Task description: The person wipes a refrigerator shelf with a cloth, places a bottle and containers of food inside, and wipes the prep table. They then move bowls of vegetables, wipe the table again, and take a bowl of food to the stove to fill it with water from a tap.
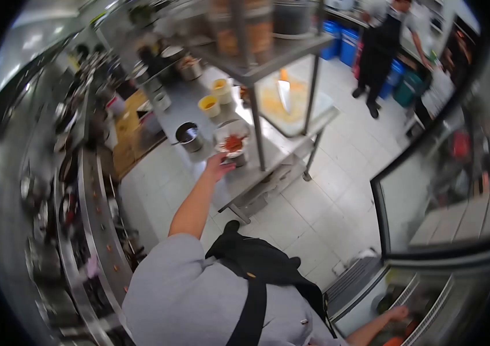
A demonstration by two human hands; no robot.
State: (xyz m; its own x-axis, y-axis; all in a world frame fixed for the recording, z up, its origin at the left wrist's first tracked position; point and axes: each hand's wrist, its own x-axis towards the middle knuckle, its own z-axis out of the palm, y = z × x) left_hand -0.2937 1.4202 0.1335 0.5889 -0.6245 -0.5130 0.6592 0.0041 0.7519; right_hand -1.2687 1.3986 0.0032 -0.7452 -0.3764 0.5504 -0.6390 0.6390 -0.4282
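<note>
The left hand touches the container of red food on the tabletop; the right hand reaches beside a wire rack. Neither grip reads clearly; the split reach calls for steadiness.

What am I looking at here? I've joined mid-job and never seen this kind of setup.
There is no machine: one head-worn camera looks down past a person's grey sleeves and black apron. The left hand touches a round container of red food on a steel table; whether it grips it is unclear. Nearby stand a dark-mouthed metal pot and two yellow tubs. An orange-handled knife lies on a stained white board. The right hand reaches in beside a white wire rack, too blurred to show anything held. Co-workers stand beyond.
</note>
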